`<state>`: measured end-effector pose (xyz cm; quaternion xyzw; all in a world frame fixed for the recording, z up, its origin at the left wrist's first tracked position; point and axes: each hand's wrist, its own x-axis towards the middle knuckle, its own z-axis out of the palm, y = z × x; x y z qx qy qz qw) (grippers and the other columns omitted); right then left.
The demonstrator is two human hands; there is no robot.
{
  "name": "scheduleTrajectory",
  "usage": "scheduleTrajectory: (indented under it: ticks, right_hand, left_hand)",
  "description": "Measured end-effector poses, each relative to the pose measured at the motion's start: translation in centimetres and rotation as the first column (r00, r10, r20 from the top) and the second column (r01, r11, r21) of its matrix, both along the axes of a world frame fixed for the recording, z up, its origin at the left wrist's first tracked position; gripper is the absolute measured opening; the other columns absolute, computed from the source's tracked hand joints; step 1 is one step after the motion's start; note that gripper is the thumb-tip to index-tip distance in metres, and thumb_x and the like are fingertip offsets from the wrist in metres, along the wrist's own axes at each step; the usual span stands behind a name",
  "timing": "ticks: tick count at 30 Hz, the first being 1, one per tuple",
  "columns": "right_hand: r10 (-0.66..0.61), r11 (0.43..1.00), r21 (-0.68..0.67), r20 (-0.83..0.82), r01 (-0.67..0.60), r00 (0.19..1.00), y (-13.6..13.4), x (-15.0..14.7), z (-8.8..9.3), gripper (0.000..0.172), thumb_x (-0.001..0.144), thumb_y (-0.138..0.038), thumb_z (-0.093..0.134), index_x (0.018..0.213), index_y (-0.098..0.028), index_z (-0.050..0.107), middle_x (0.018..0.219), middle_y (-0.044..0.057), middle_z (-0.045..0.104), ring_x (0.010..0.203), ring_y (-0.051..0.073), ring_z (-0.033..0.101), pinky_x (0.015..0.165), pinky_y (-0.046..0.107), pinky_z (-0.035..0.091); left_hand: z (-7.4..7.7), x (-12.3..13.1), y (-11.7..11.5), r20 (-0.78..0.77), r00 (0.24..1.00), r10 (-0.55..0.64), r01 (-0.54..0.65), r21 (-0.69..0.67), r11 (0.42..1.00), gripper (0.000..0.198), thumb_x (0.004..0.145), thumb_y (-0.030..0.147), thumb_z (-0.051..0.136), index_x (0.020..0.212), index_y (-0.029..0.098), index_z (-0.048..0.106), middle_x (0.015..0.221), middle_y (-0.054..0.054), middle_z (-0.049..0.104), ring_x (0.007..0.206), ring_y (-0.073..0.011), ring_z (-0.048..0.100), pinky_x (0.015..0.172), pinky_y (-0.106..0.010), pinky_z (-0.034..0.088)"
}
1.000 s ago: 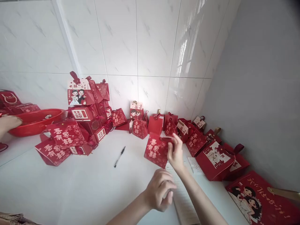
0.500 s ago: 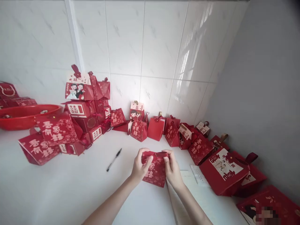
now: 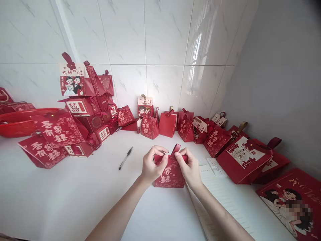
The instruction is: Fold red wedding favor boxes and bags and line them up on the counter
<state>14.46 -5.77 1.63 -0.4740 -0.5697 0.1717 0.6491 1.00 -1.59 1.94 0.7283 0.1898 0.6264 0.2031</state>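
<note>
Both hands are clamping on the top of a red favour box (image 3: 170, 175), which is standing on the white counter (image 3: 75, 194) directly between them. The left hand (image 3: 150, 164) is pinching the left flap with thumb and forefinger, and the right hand (image 3: 190, 167) is pinching the right flap just below the ribbon loop (image 3: 176, 149) sticking up between the fingertips. By my reading, the work is calling for light, even pressure from both sides, so the flaps are meeting squarely, the card is not creasing and the base is sitting flat. The fingers are covering the top edge, so I cannot tell whether the flaps are interlocking, and the contents are hidden. The lined sheet (image 3: 225, 197) under the right forearm is running out of frame. A pen (image 3: 125, 158) is lying beyond the left hand.
</note>
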Motion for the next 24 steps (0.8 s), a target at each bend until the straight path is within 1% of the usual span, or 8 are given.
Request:
scheduleTrajectory:
  ticks: [3, 7, 11, 14, 17, 19, 21, 24]
  right_hand:
    - [0.002, 1.000, -0.001, -0.004, -0.002, 1.000, 0.0, -0.3, -0.1, 0.033, 0.084, -0.043, 0.056, 0.063, -0.020, 0.046, 0.053, -0.005, 0.041, 0.049, 0.011, 0.037, 0.047, 0.021, 0.035]
    - [-0.048, 0.999, 0.004, -0.016, 0.048, 0.999, -0.1, -0.6, -0.4, 0.034, 0.085, -0.043, 0.056, 0.063, -0.020, 0.044, 0.052, -0.006, 0.040, 0.048, 0.010, 0.037, 0.045, 0.021, 0.034]
    - [-0.076, 0.997, 0.029, -0.006, 0.076, 0.997, -0.2, -0.8, -0.7, 0.029, 0.089, -0.039, 0.052, 0.068, -0.021, 0.043, 0.053, -0.007, 0.040, 0.045, 0.010, 0.037, 0.043, 0.020, 0.034]
    - [-0.070, 0.992, 0.107, 0.045, 0.065, 0.997, -0.2, -0.6, -1.0, 0.021, 0.090, -0.032, 0.053, 0.073, -0.021, 0.047, 0.060, -0.005, 0.047, 0.050, 0.011, 0.044, 0.046, 0.020, 0.038]
    - [-0.049, 0.969, 0.246, 0.146, 0.012, 0.988, -0.3, -0.1, -1.4, 0.005, 0.092, -0.020, 0.051, 0.088, -0.022, 0.054, 0.074, -0.002, 0.055, 0.064, 0.013, 0.054, 0.057, 0.023, 0.046]
    - [-0.042, 0.942, 0.332, 0.243, -0.043, 0.969, -0.3, 0.3, -1.7, 0.016, 0.092, -0.012, 0.047, 0.098, -0.024, 0.056, 0.082, 0.001, 0.054, 0.072, 0.014, 0.055, 0.062, 0.026, 0.048]
    - [-0.079, 0.915, 0.399, 0.329, -0.063, 0.941, -0.4, 0.6, -1.9, 0.025, 0.092, -0.006, 0.045, 0.103, -0.025, 0.057, 0.089, 0.004, 0.051, 0.081, 0.017, 0.055, 0.067, 0.029, 0.049]
    - [-0.146, 0.892, 0.449, 0.385, -0.047, 0.911, -0.2, 0.9, -2.1, 0.029, 0.090, -0.003, 0.045, 0.108, -0.024, 0.054, 0.099, 0.008, 0.047, 0.094, 0.020, 0.053, 0.073, 0.034, 0.050]
  left_hand:
    - [0.5, -0.3, 0.0, -0.101, 0.995, 0.002, -0.003, -0.012, 1.000, 0.013, 0.077, 0.017, 0.062, 0.080, 0.019, 0.049, 0.081, -0.002, 0.068, 0.076, -0.0143, 0.066, 0.071, -0.026, 0.053]
    - [0.7, -0.2, -0.1, -0.121, 0.993, -0.002, 0.007, 0.040, 0.999, 0.006, 0.080, 0.013, 0.059, 0.084, 0.018, 0.057, 0.077, -0.001, 0.067, 0.072, -0.0115, 0.065, 0.067, -0.022, 0.053]
    - [0.8, 0.1, -0.1, -0.122, 0.991, -0.048, 0.067, 0.158, 0.985, 0.020, 0.083, 0.007, 0.051, 0.086, 0.018, 0.067, 0.078, -0.002, 0.063, 0.070, -0.0097, 0.061, 0.061, -0.020, 0.050]
    - [0.9, -0.1, -0.1, -0.114, 0.993, -0.027, 0.047, 0.175, 0.984, 0.024, 0.081, 0.006, 0.051, 0.092, 0.018, 0.068, 0.080, -0.002, 0.060, 0.068, -0.0098, 0.060, 0.059, -0.020, 0.050]
    - [0.8, -0.3, -0.1, -0.157, 0.987, -0.014, 0.045, 0.195, 0.980, 0.028, 0.078, 0.007, 0.051, 0.099, 0.017, 0.067, 0.085, -0.004, 0.060, 0.072, -0.0116, 0.061, 0.062, -0.022, 0.052]
    - [0.8, -0.4, -0.1, -0.182, 0.983, 0.003, 0.036, 0.211, 0.977, 0.030, 0.076, 0.008, 0.051, 0.101, 0.017, 0.067, 0.089, -0.005, 0.061, 0.075, -0.0127, 0.062, 0.065, -0.024, 0.053]
    - [0.7, -0.3, -0.1, -0.189, 0.982, 0.027, 0.016, 0.219, 0.976, 0.031, 0.076, 0.007, 0.051, 0.101, 0.017, 0.066, 0.090, -0.005, 0.061, 0.075, -0.0130, 0.062, 0.066, -0.024, 0.054]
    - [0.7, -0.2, -0.2, -0.187, 0.982, 0.039, 0.004, 0.221, 0.975, 0.031, 0.076, 0.006, 0.051, 0.100, 0.018, 0.066, 0.089, -0.004, 0.062, 0.074, -0.0123, 0.062, 0.065, -0.024, 0.054]
